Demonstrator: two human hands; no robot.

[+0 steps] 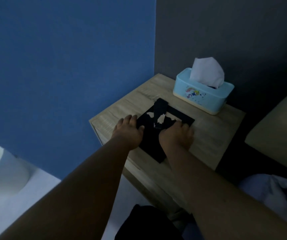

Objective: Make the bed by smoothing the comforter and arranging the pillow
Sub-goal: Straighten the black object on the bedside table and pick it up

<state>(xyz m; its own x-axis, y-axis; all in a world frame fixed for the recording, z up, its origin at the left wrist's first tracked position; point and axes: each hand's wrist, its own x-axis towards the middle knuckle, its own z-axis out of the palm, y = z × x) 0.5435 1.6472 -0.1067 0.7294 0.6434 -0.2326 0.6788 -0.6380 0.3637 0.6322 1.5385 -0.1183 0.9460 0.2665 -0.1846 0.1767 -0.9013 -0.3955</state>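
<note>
Both my hands rest on a flat black item (152,144) with a strap, lying on a light wooden nightstand (213,132). My left hand (130,129) lies on its left edge with fingers spread flat. My right hand (177,135) presses on its right part with fingers curled; whether it grips it is unclear. A rumpled pale comforter (274,193) shows at the lower right. A beige cushioned surface (281,125), a pillow or headboard pad, sits at the right edge.
A light blue tissue box (203,94) with a white tissue sticking up stands at the back of the nightstand. A blue wall (61,66) is to the left, a dark wall behind. A white rounded object (4,167) stands on the pale floor at lower left.
</note>
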